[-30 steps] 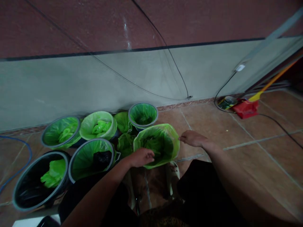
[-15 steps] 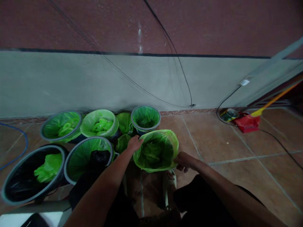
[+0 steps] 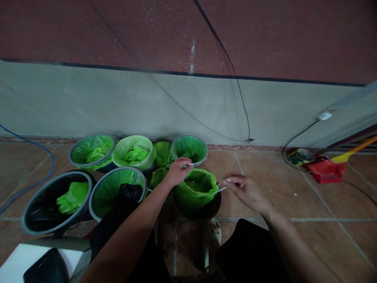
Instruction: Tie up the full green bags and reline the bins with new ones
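Between my hands, a green garbage bag [image 3: 196, 194] stands gathered up out of a dark trash bin [image 3: 213, 208], its mouth pulled narrower than the bin. My left hand [image 3: 178, 173] is closed in a pinch at the bag's far left side, on what looks like its white drawstring. On the other side, my right hand [image 3: 247, 191] pinches a loop of white drawstring [image 3: 219, 190] drawn out from the bag's edge. The bin's lower part is hidden in shadow. Just behind it sits a grey-rimmed bin [image 3: 205, 157] with a green liner.
Several lined bins stand to the left, among them a black-lined bin [image 3: 32, 214] holding a crumpled green bag [image 3: 73, 196]. A blue hose [image 3: 48, 151] curves on the floor at far left. A red dustpan [image 3: 326, 171] lies at right near a black cable [image 3: 287, 143].
My hands have gone from the bag's spread rim to its drawstring. The bag's mouth has drawn in and the bin's dark rim now shows. My right hand has moved outward.
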`<state>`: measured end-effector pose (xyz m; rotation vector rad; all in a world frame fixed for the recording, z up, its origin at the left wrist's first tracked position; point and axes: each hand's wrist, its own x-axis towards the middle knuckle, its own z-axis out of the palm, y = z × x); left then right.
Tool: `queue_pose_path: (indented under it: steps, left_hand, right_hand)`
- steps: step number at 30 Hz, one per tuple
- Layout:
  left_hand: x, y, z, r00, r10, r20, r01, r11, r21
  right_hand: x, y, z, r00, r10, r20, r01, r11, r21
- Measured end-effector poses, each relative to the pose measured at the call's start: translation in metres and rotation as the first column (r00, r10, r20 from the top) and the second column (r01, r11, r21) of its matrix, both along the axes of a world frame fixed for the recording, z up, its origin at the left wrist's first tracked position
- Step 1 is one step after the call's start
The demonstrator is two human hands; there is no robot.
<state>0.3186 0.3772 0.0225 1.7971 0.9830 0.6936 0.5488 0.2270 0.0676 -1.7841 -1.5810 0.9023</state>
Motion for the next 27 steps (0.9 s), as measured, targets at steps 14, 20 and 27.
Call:
queue_pose_path:
  steps: [14,20,27]
  left_hand:
    - [0.004,-0.03,0.039,0.821,-0.277,0.499,0.377,0.919,-0.111]
    - [0.018,-0.034,0.015,0.905,-0.101,0.414,0.202,0.957,-0.209]
    - [0.016,-0.046,-0.024,0.912,-0.257,0.321,0.356,0.883,-0.305]
  right_hand:
    - [-0.055,0.033,-0.039,0.922,-0.036,-0.386,0.056,0.998,0.041]
    - [-0.084,0.04,-0.038,0.914,0.035,-0.403,-0.088,0.99,-0.114]
    - [-0.057,0.048,-0.013,0.681,-0.218,-0.699,0.093,0.973,-0.212]
